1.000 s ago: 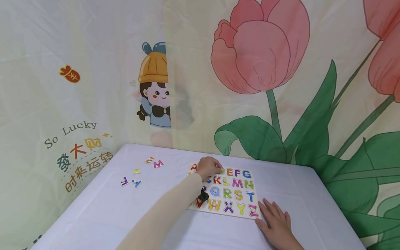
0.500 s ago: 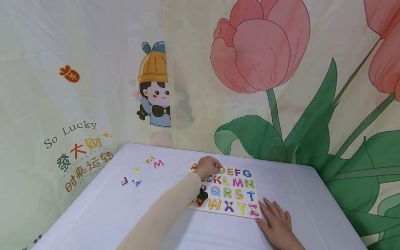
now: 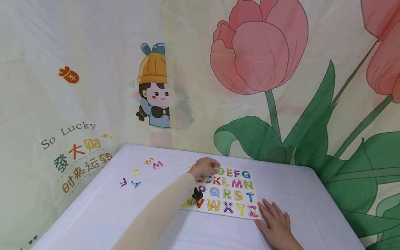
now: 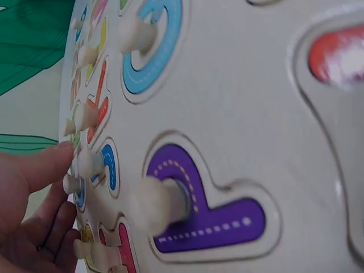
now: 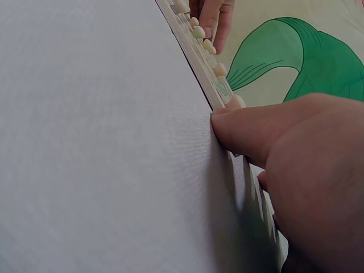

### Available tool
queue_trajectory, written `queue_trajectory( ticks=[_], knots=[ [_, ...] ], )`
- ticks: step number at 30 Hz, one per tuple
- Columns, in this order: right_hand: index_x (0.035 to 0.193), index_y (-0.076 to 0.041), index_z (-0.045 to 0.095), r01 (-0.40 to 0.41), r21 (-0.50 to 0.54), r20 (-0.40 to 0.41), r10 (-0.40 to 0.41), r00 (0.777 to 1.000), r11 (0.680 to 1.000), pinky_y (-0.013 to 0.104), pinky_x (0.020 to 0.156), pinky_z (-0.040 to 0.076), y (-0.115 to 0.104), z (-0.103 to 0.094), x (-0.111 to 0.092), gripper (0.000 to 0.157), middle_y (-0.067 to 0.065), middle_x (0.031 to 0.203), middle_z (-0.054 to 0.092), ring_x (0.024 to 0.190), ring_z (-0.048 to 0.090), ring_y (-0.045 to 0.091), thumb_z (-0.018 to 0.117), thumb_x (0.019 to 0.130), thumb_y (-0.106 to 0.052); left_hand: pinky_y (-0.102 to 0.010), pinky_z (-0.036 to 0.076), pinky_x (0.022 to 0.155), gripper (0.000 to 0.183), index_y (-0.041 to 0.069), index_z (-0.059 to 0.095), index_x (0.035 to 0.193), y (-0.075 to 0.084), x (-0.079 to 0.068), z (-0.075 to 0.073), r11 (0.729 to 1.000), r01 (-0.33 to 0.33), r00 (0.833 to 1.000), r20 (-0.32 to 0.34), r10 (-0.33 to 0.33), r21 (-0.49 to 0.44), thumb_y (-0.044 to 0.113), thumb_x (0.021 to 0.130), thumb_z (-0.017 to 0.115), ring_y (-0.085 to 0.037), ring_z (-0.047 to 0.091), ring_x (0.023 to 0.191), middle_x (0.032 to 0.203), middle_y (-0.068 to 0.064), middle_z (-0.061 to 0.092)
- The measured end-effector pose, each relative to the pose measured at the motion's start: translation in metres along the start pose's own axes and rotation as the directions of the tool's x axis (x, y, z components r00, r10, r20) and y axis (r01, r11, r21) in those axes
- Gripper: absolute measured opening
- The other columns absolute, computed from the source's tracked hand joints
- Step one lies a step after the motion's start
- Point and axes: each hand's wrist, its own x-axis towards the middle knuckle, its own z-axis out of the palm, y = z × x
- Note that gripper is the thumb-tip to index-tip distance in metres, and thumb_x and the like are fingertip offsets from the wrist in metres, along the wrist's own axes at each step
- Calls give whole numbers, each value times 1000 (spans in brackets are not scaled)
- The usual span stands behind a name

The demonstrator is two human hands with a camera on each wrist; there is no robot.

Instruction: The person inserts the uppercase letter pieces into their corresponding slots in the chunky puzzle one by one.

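My left hand reaches over the top row of a wooden alphabet puzzle board, beside the green D piece. It covers some letters there. In the left wrist view, the thumb and bent fingers of that hand stand apart around small wooden knobs, with a gap showing between them. A purple P piece lies in its slot nearby. My right hand rests with spread fingers at the board's near right corner, and its thumb touches the edge.
Several loose letter pieces lie on the white tablecloth to the left: an orange one, a pink one, a yellow one, a purple F and a blue one. A printed curtain rises behind the table.
My left hand has drawn slightly left from the green D, which now shows more fully. The right hand has stayed at the board's corner.
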Motion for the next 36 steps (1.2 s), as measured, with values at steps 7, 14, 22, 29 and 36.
queue_trajectory(
  ticks=[7, 14, 22, 29, 36],
  knots=[
    [162, -6, 43, 2, -4, -3, -2, 1000, 1000, 81, 114, -12, -1, 1, -1, 80, 23, 172, 26, 155, 6, 54, 68, 100, -51, -45, 46, 111, 36, 23, 70, 138, -15, -2, -11, 993, -120, 990, 69, 120, -5, 22, 102, 72, -21, 63, 125, 131, 1, 71],
    [161, -6, 44, 5, -7, -2, -5, 1000, 1000, 81, 114, -12, -1, 1, -2, 78, 23, 172, 26, 155, 6, 55, 69, 100, -48, -42, 50, 108, 34, 23, 67, 141, -36, 1, -30, 977, -207, 973, 99, 211, -48, 22, 107, 66, -17, 64, 122, 129, 4, 70],
    [161, -5, 43, 17, -6, -9, -17, 1000, 1000, 82, 114, -11, -1, 1, -3, 78, 23, 172, 26, 156, 7, 55, 68, 100, -48, -43, 50, 109, 29, 26, 71, 135, -62, -3, -57, 976, -195, 980, 23, 198, -93, 20, 107, 67, -17, 62, 121, 129, 6, 70],
    [161, -5, 42, 19, -10, -7, -19, 1000, 1000, 82, 114, -10, 0, -1, -3, 80, 23, 172, 26, 156, 6, 54, 67, 100, -50, -45, 50, 109, 29, 21, 73, 133, -86, -15, -92, 974, -208, 978, -49, 204, -86, 15, 105, 68, -21, 63, 122, 129, 1, 71],
    [162, -4, 41, 20, -5, -1, -20, 1000, 1000, 82, 114, -11, 0, -1, -3, 79, 23, 172, 25, 155, 6, 54, 67, 101, -48, -51, 49, 108, 25, 11, 75, 128, -114, -33, -125, 964, -263, 956, -124, 265, 26, 9, 104, 68, -29, 65, 120, 127, -10, 74]
  ],
)
